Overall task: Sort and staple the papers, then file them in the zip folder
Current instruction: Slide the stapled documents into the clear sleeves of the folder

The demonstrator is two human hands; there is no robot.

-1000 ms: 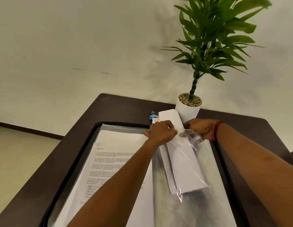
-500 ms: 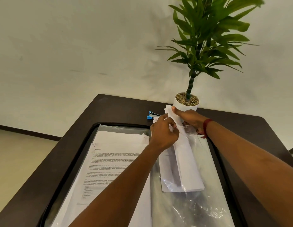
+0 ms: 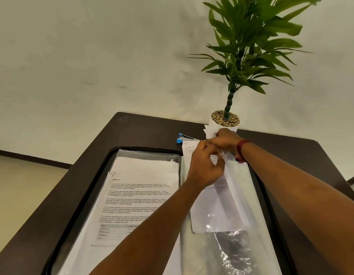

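In the centre right of the frame a bundle of papers point(image 3: 190, 151) is seen lying partly inside the clear zip folder point(image 3: 231, 247), whose glossy film runs down to the lower right edge. The bundle's far end is gripped by the right hand point(image 3: 225, 140), just in front of the white plant pot point(image 3: 213, 126). The folder's mouth is pinched between the thumb and curled fingers of the left hand point(image 3: 205, 165). The sheets are judged light and limp, so they are best held at a short end with several fingers, lest corners be curled or caught on the opening. The film is judged thin, slippery and prone to cling and crumple; it should be taken at the rim of the mouth and kept taut. A further stack of printed papers point(image 3: 140, 195) is laid at centre left, and a blue stapler point(image 3: 184, 138) is set beyond it on the dark table point(image 3: 132, 132).
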